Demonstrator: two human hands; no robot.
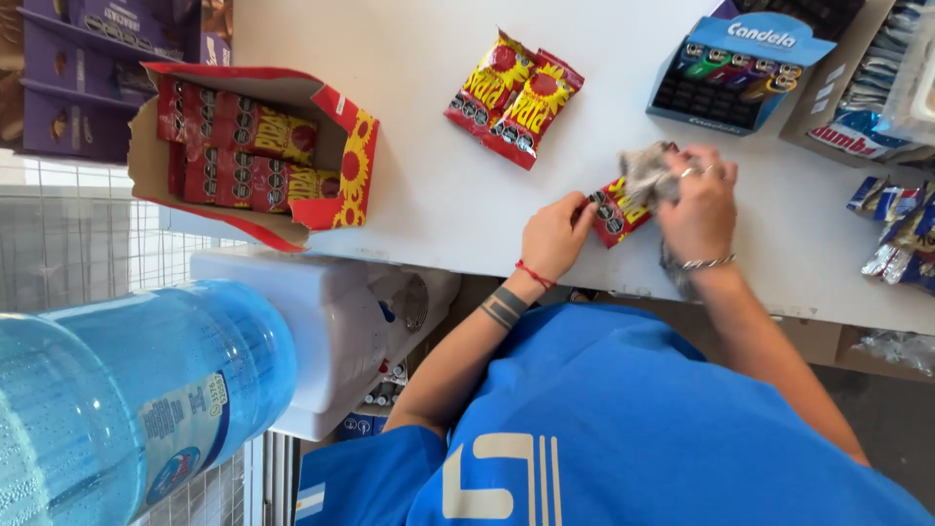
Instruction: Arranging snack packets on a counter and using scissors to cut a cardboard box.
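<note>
Both hands [555, 234] [699, 206] closed on one snack packet [614, 212], right also clutching cloth [645, 175]; packet-filled box [343, 180] nearby.

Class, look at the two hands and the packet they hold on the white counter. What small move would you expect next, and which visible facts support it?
Probably one more wipe along the red-and-yellow snack packet. The left hand pins its near end to the white counter, while the right hand presses a crumpled grey cloth on its far end. Two like packets lie apart beyond it.
</note>
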